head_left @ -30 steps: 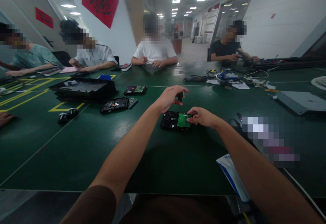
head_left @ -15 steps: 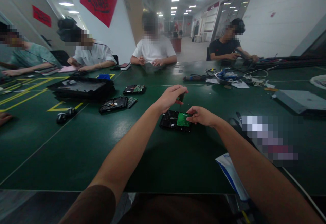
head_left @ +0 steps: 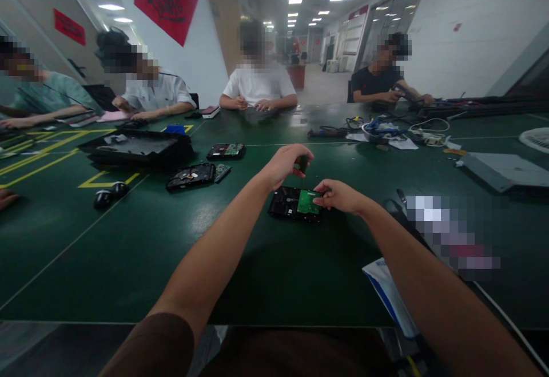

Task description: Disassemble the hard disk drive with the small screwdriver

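Note:
A black hard drive (head_left: pixel 283 202) lies flat on the green table, its green circuit board (head_left: pixel 307 201) facing up on the right half. Above its far edge, my left hand (head_left: pixel 288 165) is closed around the handle of a screwdriver (head_left: pixel 303 163), whose thin shaft points down at the board's far side. I cannot make out whether the tip touches a screw. My right hand (head_left: pixel 337 195) grips the drive's right edge, with thumb and fingers at the circuit board.
Left of my hands lie two more hard drives (head_left: pixel 191 176) (head_left: pixel 226 150), a black tray (head_left: pixel 137 147) and a black mouse-like object (head_left: pixel 110 194). To the right are a grey metal case (head_left: pixel 508 170), tangled cables (head_left: pixel 380 128) and a white-blue packet (head_left: pixel 390 294). Several people sit across the table.
The fingers of my left hand have shifted and loosened slightly around the screwdriver handle. My right hand and the hard drive stay in place.

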Motion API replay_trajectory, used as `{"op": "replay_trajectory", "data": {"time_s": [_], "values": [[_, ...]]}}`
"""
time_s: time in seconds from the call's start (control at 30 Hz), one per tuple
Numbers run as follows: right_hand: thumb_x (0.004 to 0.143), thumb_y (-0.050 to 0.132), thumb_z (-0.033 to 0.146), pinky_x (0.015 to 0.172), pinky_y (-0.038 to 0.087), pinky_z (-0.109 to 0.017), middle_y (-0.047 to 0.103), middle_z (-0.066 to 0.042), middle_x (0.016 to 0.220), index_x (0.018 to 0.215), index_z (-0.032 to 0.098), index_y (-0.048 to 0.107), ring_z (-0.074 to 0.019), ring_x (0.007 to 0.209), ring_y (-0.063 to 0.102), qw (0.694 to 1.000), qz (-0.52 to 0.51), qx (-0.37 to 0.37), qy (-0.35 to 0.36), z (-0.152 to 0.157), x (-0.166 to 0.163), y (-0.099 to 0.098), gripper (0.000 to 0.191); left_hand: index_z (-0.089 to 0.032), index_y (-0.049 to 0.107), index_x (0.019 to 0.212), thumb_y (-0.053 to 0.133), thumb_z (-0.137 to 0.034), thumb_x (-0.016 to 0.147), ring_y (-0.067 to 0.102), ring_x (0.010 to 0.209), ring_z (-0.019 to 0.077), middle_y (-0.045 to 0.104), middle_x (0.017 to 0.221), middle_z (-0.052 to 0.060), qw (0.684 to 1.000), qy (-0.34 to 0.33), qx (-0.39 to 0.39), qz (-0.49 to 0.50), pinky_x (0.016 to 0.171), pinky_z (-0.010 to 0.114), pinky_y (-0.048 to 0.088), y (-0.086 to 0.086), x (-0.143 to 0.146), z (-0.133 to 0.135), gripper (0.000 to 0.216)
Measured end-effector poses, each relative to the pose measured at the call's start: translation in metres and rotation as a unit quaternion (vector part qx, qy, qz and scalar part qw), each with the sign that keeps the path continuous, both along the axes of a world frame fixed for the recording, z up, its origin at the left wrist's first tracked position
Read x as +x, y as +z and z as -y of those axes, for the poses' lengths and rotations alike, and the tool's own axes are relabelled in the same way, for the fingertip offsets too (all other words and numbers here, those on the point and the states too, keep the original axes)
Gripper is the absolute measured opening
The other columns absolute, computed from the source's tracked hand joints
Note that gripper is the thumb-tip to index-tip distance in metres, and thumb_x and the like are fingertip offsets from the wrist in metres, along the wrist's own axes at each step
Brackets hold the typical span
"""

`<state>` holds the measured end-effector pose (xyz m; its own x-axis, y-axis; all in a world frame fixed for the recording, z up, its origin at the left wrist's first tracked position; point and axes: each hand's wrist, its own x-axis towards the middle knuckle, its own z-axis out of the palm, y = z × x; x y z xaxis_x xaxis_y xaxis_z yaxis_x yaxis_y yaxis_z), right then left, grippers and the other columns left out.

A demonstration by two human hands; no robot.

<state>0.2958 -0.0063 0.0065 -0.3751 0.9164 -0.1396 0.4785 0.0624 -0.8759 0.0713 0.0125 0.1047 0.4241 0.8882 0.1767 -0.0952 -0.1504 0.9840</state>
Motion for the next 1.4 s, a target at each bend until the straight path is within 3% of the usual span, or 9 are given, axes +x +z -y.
{"op": "replay_trajectory", "data": {"time_s": [0.37, 0.57, 0.8, 1.07, 1.27, 1.4], "values": [[0.085, 0.080, 0.023, 0.060, 0.051, -0.028, 0.070, -0.003, 0.083, 0.107, 0.017, 0.060, -0.0143, 0.066, 0.063, 1.000, -0.006, -0.008, -0.002, 0.0020, -0.0021, 0.0038, 0.031, -0.016, 0.058, 0.094, 0.059, -0.030, 0.084, 0.069, 0.080, 0.0215, 0.071, 0.084, 0.010, 0.998, -0.006, -0.057, 0.035, 0.065, 0.034, 0.059, 0.0026, -0.0012, 0.0014, 0.016], [0.085, 0.081, 0.026, 0.062, 0.052, -0.029, 0.070, -0.004, 0.085, 0.106, 0.018, 0.060, -0.0157, 0.071, 0.065, 1.000, -0.018, -0.003, -0.001, 0.0027, -0.0017, 0.0016, 0.031, -0.014, 0.067, 0.082, 0.055, -0.028, 0.086, 0.063, 0.082, 0.0178, 0.067, 0.091, 0.010, 1.000, 0.006, 0.012, -0.011, 0.059, 0.025, 0.052, 0.0039, -0.0012, 0.0013, 0.018], [0.084, 0.082, 0.028, 0.061, 0.053, -0.029, 0.071, -0.004, 0.088, 0.108, 0.018, 0.060, -0.0154, 0.070, 0.064, 1.000, -0.011, -0.006, 0.000, 0.0019, -0.0014, 0.0023, 0.034, -0.017, 0.070, 0.082, 0.062, -0.029, 0.086, 0.059, 0.085, 0.0163, 0.064, 0.093, 0.007, 0.998, 0.015, 0.039, -0.037, 0.059, 0.022, 0.050, 0.0039, -0.0013, 0.0024, 0.015], [0.084, 0.083, 0.030, 0.062, 0.052, -0.029, 0.072, -0.005, 0.088, 0.108, 0.017, 0.061, -0.0161, 0.071, 0.066, 1.000, -0.008, 0.002, 0.000, 0.0018, -0.0013, 0.0021, 0.036, -0.016, 0.062, 0.092, 0.063, -0.030, 0.088, 0.066, 0.082, 0.0189, 0.070, 0.089, 0.009, 0.997, -0.040, -0.056, 0.017, 0.063, 0.029, 0.056, 0.0047, 0.0010, 0.0067, 0.014], [0.083, 0.083, 0.032, 0.062, 0.052, -0.029, 0.071, -0.003, 0.084, 0.106, 0.018, 0.061, -0.0158, 0.069, 0.065, 1.000, -0.014, 0.001, 0.003, 0.0008, -0.0011, -0.0009, 0.036, -0.015, 0.070, 0.082, 0.059, -0.029, 0.085, 0.061, 0.087, 0.0180, 0.067, 0.098, 0.010, 1.000, 0.012, 0.009, -0.015, 0.059, 0.024, 0.052, 0.0045, 0.0002, 0.0045, 0.019], [0.083, 0.083, 0.031, 0.062, 0.052, -0.029, 0.070, -0.002, 0.080, 0.107, 0.018, 0.061, -0.0153, 0.067, 0.064, 1.000, -0.010, -0.004, 0.001, 0.0005, -0.0009, -0.0004, 0.035, -0.015, 0.071, 0.086, 0.058, -0.031, 0.085, 0.062, 0.085, 0.0189, 0.066, 0.091, 0.010, 1.000, -0.004, -0.009, -0.013, 0.059, 0.025, 0.053, 0.0048, -0.0015, 0.0040, 0.021]]}}
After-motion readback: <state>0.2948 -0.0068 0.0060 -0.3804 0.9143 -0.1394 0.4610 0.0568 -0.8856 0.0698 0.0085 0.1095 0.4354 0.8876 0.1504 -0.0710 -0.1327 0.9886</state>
